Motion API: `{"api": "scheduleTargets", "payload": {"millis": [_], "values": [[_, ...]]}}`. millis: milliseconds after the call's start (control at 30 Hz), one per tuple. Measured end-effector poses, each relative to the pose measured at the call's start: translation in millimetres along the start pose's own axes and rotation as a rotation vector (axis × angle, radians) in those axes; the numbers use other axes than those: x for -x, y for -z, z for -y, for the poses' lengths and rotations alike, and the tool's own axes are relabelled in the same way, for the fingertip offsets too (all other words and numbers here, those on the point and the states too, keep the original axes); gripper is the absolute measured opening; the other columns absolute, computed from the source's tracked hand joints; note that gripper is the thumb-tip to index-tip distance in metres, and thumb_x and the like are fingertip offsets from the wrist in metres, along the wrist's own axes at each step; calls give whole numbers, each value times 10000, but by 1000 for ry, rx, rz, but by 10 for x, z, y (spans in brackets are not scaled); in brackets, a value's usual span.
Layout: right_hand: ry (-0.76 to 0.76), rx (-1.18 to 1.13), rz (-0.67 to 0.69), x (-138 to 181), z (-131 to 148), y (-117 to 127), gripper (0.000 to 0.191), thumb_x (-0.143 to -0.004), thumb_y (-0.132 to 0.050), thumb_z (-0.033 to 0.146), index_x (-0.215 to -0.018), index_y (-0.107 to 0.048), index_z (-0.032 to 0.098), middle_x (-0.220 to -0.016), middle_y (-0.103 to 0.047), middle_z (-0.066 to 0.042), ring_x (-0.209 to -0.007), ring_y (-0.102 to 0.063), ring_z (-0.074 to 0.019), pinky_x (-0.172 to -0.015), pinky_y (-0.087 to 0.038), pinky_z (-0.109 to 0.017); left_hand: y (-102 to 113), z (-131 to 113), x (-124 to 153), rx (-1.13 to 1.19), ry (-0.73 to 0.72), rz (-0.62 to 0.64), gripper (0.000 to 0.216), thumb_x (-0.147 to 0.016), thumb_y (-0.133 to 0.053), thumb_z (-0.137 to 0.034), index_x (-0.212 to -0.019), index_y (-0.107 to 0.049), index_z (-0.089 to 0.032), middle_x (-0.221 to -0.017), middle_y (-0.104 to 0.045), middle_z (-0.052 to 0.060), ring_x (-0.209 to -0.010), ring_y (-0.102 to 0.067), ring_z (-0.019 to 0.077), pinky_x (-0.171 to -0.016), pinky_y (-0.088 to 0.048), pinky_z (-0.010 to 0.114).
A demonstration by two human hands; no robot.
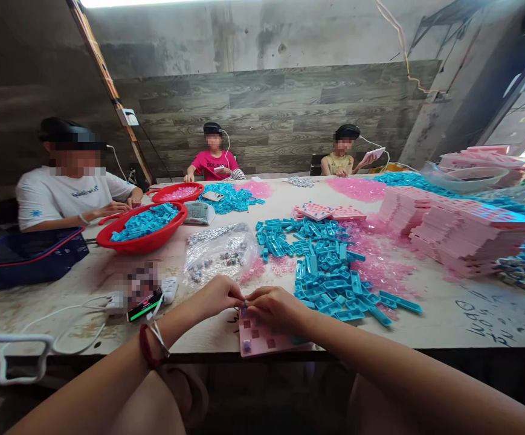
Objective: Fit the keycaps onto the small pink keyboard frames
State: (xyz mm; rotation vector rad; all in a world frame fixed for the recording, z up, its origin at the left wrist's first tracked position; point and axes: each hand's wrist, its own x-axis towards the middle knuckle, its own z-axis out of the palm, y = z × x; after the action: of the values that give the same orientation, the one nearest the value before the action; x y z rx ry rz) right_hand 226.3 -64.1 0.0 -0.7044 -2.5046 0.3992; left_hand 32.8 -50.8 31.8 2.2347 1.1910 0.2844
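Note:
At the table's near edge lies a pink board (258, 344) with rows of square holes; a small purplish piece (246, 346) sits in its near left corner. Over the board's far left corner, my left hand (220, 296) is closed, thumb and fingertips pinched together. My right hand (276, 307) meets it there, its fingers closed too, and covers much of the board. Something tiny and bluish shows between the fingertips, too small to name. Just beyond my right hand is a heap of blue plastic trough-shaped pieces (330, 284).
Clear pink pieces (371, 254) spread behind the blue heap. Stacked pink boards (461, 235) stand at right. A clear plastic bag (219, 251), a red basin (147, 241) of blue pieces, a phone (144, 305) with cables and a dark blue basket (26, 257) lie left. Several co-workers sit around the table.

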Motion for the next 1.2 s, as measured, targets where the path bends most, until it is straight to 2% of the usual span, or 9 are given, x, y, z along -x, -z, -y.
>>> {"api": "scheduleTargets", "payload": {"millis": [167,367,533,700,800,900,1000,1100,1200], "values": [[-23,10,24,-14,4,9,232,-863,-472,183,-885,-700,150,-1001,-681,-81,-903,-641,-156,-812,-482,-231,-10,-82,38,-67,-46,24,235,-773,-528,-277,-748,-724,-149,-680,-689,5,-596,-547,118,-545,-332,175],[27,81,68,-47,-20,1,239,-868,-454,162,-877,-692,140,-981,-688,-78,-883,-648,-156,-803,-480,-225,34,-127,20,-85,9,58,217,-751,-552,-267,-786,-735,-156,-692,-705,24,-602,-555,135,-559,-335,189],[46,145,109,-64,1,-1,246,-878,-451,180,-876,-691,126,-992,-686,-88,-904,-644,-162,-817,-474,-219,45,-53,-26,71,101,80,212,-674,-614,-286,-781,-737,-150,-698,-711,25,-637,-586,160,-568,-367,194],[16,148,78,-46,18,1,245,-873,-467,205,-835,-704,158,-969,-696,-69,-853,-657,-159,-750,-475,-209,-26,131,-68,264,98,88,253,-629,-629,-302,-786,-736,-134,-791,-714,49,-694,-604,174,-612,-415,207],[-38,155,60,-43,41,7,244,-859,-487,221,-782,-715,180,-938,-705,-52,-792,-665,-158,-668,-469,-203,-38,174,-85,301,145,131,310,-619,-619,-303,-855,-727,-133,-698,-700,46,-601,-577,149,-551,-413,207],[-97,173,56,-48,65,15,227,-841,-511,236,-760,-720,202,-924,-707,-33,-786,-663,-158,-619,-458,-200,-16,128,-99,282,178,152,290,-602,-612,-287,-818,-732,-134,-605,-666,30,-516,-516,115,-495,-384,196],[-140,138,40,-54,73,21,220,-835,-514,248,-766,-722,225,-938,-703,-12,-815,-655,-144,-635,-458,-194,16,78,-121,241,192,139,227,-581,-618,-280,-707,-730,-128,-502,-598,7,-475,-456,98,-460,-341,193],[-185,124,8,-79,65,0,221,-832,-515,265,-763,-722,234,-960,-696,-8,-835,-648,-144,-670,-468,-210,36,73,-137,209,215,155,221,-581,-621,-298,-674,-722,-125,-409,-496,-27,-430,-390,83,-428,-281,196],[-155,127,-23,-126,42,-45,216,-831,-519,258,-765,-721,219,-937,-700,-22,-880,-636,-159,-741,-474,-239,22,70,-112,213,236,160,230,-594,-619,-317,-667,-714,-120,-386,-448,-41,-414,-376,79,-422,-268,196]]}}
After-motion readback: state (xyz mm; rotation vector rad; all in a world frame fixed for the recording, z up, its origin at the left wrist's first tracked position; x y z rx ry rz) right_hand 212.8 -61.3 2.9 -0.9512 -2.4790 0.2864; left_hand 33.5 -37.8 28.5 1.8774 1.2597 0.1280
